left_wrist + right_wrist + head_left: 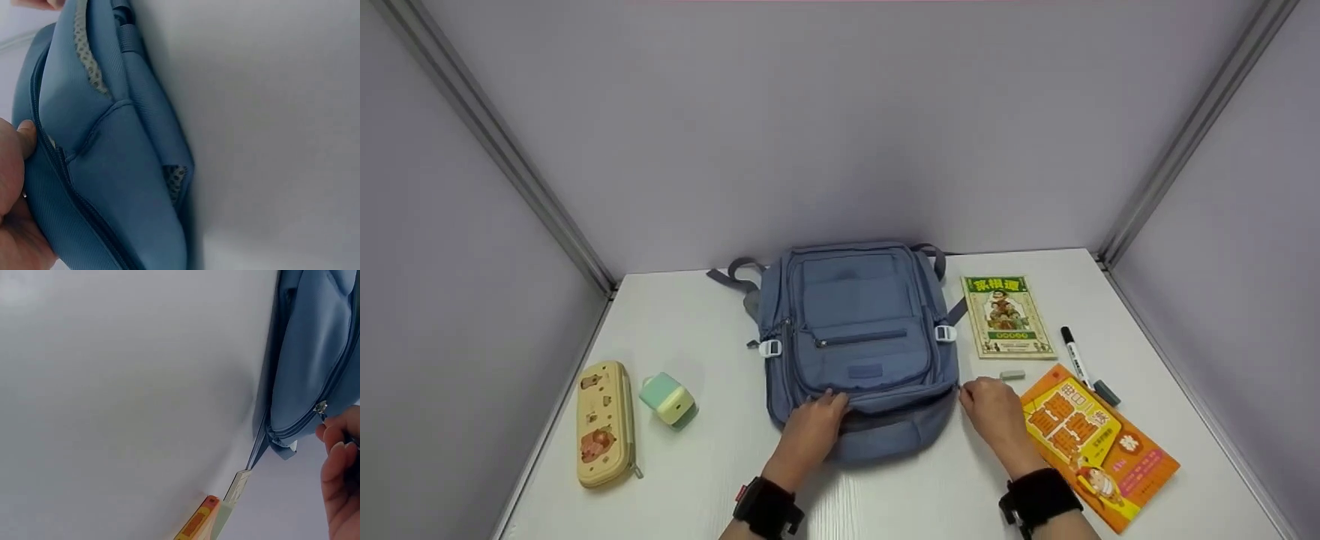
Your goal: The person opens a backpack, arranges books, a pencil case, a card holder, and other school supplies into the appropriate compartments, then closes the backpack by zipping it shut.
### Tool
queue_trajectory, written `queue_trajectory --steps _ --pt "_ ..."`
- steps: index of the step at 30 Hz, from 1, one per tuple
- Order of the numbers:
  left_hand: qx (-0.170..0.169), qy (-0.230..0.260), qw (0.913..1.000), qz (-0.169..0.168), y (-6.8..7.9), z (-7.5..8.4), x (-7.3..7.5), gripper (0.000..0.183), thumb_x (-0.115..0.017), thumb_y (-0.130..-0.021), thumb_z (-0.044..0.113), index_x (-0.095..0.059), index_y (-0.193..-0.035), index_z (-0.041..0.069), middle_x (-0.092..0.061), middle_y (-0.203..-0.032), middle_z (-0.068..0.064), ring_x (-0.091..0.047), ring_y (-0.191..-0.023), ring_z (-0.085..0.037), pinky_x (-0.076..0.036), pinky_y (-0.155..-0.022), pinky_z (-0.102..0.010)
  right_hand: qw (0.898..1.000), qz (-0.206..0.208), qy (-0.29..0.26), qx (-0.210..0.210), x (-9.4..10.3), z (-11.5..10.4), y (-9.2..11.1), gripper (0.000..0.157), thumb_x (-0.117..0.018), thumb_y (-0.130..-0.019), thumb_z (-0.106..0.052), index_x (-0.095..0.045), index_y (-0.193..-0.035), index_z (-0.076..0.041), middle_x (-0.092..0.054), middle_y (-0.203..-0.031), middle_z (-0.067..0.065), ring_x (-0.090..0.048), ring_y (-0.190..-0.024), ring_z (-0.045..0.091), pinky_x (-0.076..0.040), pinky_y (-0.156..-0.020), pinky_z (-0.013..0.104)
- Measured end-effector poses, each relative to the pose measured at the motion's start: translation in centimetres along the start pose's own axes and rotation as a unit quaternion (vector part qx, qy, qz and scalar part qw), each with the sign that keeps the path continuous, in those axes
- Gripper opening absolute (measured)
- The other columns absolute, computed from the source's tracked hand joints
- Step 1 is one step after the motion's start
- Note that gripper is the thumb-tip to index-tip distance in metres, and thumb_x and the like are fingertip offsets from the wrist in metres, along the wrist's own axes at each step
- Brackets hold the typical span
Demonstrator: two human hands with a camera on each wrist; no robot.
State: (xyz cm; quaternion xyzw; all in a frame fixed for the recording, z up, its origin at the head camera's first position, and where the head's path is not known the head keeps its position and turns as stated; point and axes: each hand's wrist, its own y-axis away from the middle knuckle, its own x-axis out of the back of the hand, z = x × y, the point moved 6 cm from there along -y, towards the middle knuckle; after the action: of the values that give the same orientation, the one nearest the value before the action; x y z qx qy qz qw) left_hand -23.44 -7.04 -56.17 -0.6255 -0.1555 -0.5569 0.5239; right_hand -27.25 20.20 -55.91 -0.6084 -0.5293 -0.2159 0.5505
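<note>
A blue backpack (855, 289) lies on the white table with its front pocket facing up. At its lower edge my left hand (814, 427) grips the fabric beside the zipper, the thumb (27, 138) on the edge in the left wrist view. My right hand (994, 416) is at the bag's lower right corner. In the right wrist view its fingers pinch the pull of a metal zipper slider (320, 406). Between the hands the zipped seam gapes, with a dark slit (877, 416) showing.
Left of the bag lie a yellow pencil case (604, 424) and a green-and-yellow block-shaped object (667, 399). To the right are a green-titled book (1009, 319), a small grey-green piece (1012, 374), a marker (1076, 356) and an orange book (1099, 450) by the right forearm. Panels enclose the table.
</note>
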Motion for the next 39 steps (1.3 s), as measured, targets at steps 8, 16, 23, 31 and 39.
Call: queue_trajectory --steps 8,16,23,31,39 --pt "-0.009 0.035 0.9991 0.023 -0.6 -0.9 2.3 0.013 -0.064 -0.096 0.018 -0.055 -0.09 0.009 -0.071 -0.086 -0.007 -0.064 -0.058 -0.021 -0.049 -0.048 -0.033 0.998 -0.027 -0.009 -0.057 -0.4 1.9 -2.9 0.033 -0.068 -0.085 -0.004 -0.056 -0.054 -0.01 -0.057 -0.057 0.007 -0.058 -0.053 0.029 -0.044 -0.049 0.045" --pt "-0.017 0.11 0.9938 0.009 -1.4 -2.3 4.7 0.007 -0.06 -0.098 0.017 -0.058 -0.096 0.011 -0.065 -0.075 0.0 -0.059 -0.059 -0.012 -0.045 -0.051 -0.027 0.998 -0.011 -0.023 -0.065 -1.1 2.0 -5.5 0.04 -0.064 -0.086 -0.001 -0.046 -0.052 -0.012 -0.048 -0.054 0.005 -0.055 -0.053 0.027 -0.039 -0.049 0.04" --pt "-0.041 0.101 0.993 0.045 -1.8 -2.8 6.4 0.014 -0.063 -0.095 0.02 -0.055 -0.089 0.011 -0.054 -0.064 0.003 -0.049 -0.051 -0.009 -0.04 -0.047 -0.027 0.998 -0.015 -0.021 -0.048 -3.2 2.8 -7.0 0.035 -0.063 -0.085 0.0 -0.049 -0.054 -0.009 -0.054 -0.056 0.011 -0.059 -0.055 0.034 -0.043 -0.049 0.046" --pt "-0.039 0.1 0.9934 0.039 -1.8 -2.7 5.9 0.012 -0.062 -0.096 0.021 -0.057 -0.089 0.012 -0.055 -0.063 0.003 -0.049 -0.051 -0.009 -0.041 -0.047 -0.028 0.997 -0.061 -0.014 -0.053 -4.2 4.2 -8.8 0.02 -0.063 -0.084 0.002 -0.063 -0.064 -0.001 -0.065 -0.07 0.022 -0.063 -0.065 0.041 -0.047 -0.054 0.052" --pt "-0.012 0.1 0.9946 0.025 -1.6 -2.6 5.7 0.01 -0.062 -0.097 0.022 -0.06 -0.094 0.011 -0.062 -0.067 0.001 -0.055 -0.054 -0.011 -0.045 -0.048 -0.029 0.99 -0.103 -0.072 -0.07 -4.3 5.2 -9.4 0.027 -0.063 -0.094 -0.006 -0.069 -0.068 -0.001 -0.065 -0.068 0.013 -0.062 -0.062 0.03 -0.047 -0.058 0.043"
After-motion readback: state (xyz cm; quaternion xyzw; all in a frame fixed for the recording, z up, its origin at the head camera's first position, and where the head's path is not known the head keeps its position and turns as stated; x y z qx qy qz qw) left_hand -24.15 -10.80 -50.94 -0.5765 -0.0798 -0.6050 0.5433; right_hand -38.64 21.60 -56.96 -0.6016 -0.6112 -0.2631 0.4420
